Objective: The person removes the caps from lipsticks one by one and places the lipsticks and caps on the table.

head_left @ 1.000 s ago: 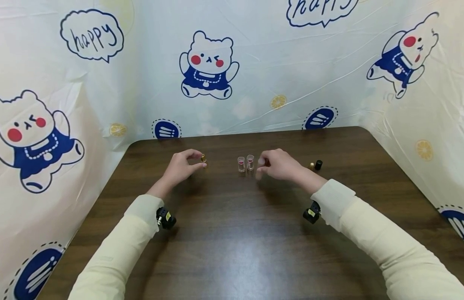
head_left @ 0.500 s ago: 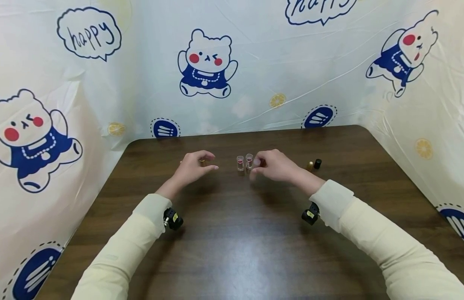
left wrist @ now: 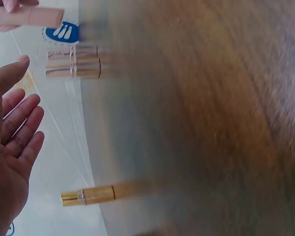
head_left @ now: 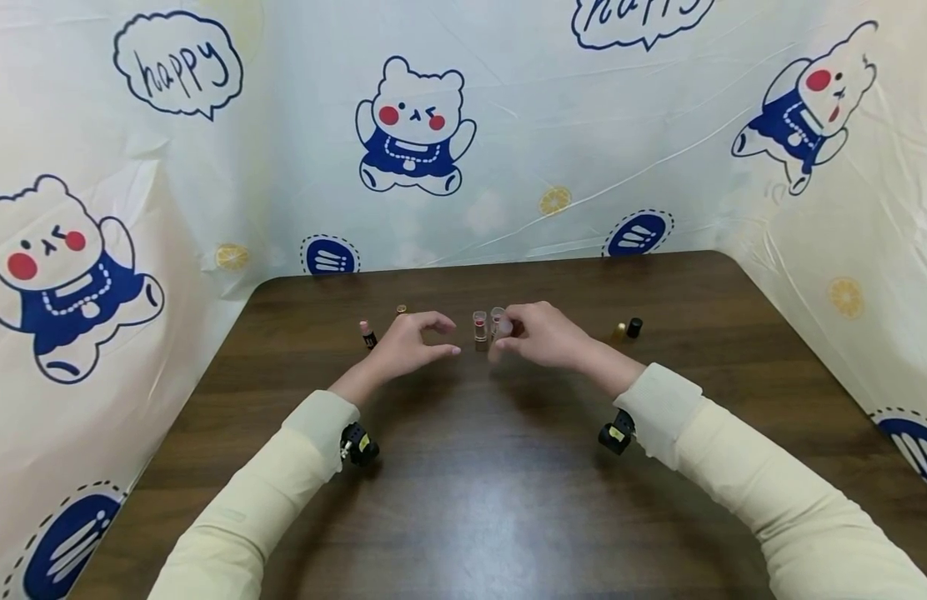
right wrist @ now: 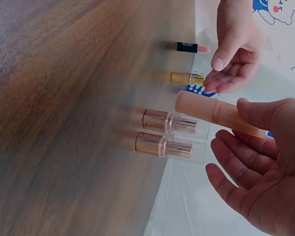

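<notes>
In the right wrist view my right hand (right wrist: 265, 162) pinches a pale peach lipstick tube (right wrist: 196, 105) between thumb and fingers, above the table. Beside it stand two rose-gold lipsticks with clear caps (right wrist: 169, 120), upright and close together; in the head view the nearer one (head_left: 480, 327) shows whole. My left hand (head_left: 413, 343) holds nothing, its fingers and thumb apart, and points toward the tube. Just behind the left hand stands a gold lipstick (left wrist: 91, 195), partly hidden in the head view. A black lipstick with a pink top (head_left: 368, 335) stands left of that hand.
A short gold piece (head_left: 619, 332) and a short black piece (head_left: 634, 327) stand to the right, beyond the right forearm. The brown wooden table (head_left: 463, 483) ends at a patterned cloth backdrop (head_left: 508, 150) behind and on both sides.
My left hand has moved right, away from the gold lipstick, uncovering the black one. My right hand has shifted slightly left, toward the two clear-capped lipsticks.
</notes>
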Demonstrator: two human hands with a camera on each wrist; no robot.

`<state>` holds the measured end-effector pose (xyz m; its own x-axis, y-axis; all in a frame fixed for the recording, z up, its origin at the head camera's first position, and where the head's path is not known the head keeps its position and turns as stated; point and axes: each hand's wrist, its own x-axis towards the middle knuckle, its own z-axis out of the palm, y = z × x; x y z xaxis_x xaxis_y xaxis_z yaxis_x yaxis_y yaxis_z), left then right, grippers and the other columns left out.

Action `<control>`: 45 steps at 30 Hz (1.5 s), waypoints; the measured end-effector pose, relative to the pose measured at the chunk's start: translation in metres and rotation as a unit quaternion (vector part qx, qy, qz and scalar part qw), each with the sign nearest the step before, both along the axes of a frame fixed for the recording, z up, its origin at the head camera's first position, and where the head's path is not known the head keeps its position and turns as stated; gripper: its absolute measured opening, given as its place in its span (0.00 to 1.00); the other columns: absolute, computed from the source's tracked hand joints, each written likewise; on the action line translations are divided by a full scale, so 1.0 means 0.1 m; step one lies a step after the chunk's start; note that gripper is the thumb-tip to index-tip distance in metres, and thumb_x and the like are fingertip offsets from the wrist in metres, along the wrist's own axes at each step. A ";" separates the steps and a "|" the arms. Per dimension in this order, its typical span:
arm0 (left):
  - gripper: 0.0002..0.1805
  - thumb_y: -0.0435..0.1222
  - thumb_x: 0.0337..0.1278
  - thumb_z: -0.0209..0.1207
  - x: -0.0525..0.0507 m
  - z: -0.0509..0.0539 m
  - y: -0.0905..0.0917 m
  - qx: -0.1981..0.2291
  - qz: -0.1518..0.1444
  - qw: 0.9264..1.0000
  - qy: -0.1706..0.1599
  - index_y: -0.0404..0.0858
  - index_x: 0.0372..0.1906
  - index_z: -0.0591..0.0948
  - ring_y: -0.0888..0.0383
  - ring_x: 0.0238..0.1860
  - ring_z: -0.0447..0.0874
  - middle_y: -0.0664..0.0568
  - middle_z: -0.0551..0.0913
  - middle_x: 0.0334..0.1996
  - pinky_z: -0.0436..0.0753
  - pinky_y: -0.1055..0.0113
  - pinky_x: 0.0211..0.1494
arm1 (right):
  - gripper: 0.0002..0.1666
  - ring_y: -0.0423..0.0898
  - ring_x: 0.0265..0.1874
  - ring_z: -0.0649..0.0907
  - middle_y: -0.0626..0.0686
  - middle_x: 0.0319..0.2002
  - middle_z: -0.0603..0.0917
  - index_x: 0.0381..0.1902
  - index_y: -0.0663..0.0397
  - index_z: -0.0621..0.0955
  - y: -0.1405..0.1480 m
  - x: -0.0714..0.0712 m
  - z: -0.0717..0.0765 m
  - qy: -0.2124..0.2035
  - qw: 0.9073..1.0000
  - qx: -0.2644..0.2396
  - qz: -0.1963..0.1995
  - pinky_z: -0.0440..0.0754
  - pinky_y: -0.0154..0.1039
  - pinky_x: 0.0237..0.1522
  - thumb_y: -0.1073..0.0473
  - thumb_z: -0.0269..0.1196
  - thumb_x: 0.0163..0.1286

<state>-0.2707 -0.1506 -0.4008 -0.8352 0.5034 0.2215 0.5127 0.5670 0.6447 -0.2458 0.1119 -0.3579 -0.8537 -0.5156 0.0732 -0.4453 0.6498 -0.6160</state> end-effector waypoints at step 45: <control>0.08 0.39 0.58 0.67 0.09 -0.21 0.42 -0.026 -0.096 0.993 -0.057 0.41 0.38 0.84 0.62 0.35 0.80 0.57 0.84 0.33 0.79 0.66 0.42 | 0.06 0.44 0.32 0.78 0.47 0.31 0.80 0.34 0.51 0.79 -0.08 0.06 -0.16 0.001 0.999 -0.025 0.043 0.77 0.39 0.37 0.59 0.67 0.66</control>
<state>-0.2613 -0.1087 -0.4215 -0.7410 0.6640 0.0998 0.5395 0.5002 0.6773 -0.2398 0.1034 -0.3739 -0.8064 -0.5826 0.1020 -0.4988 0.5771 -0.6466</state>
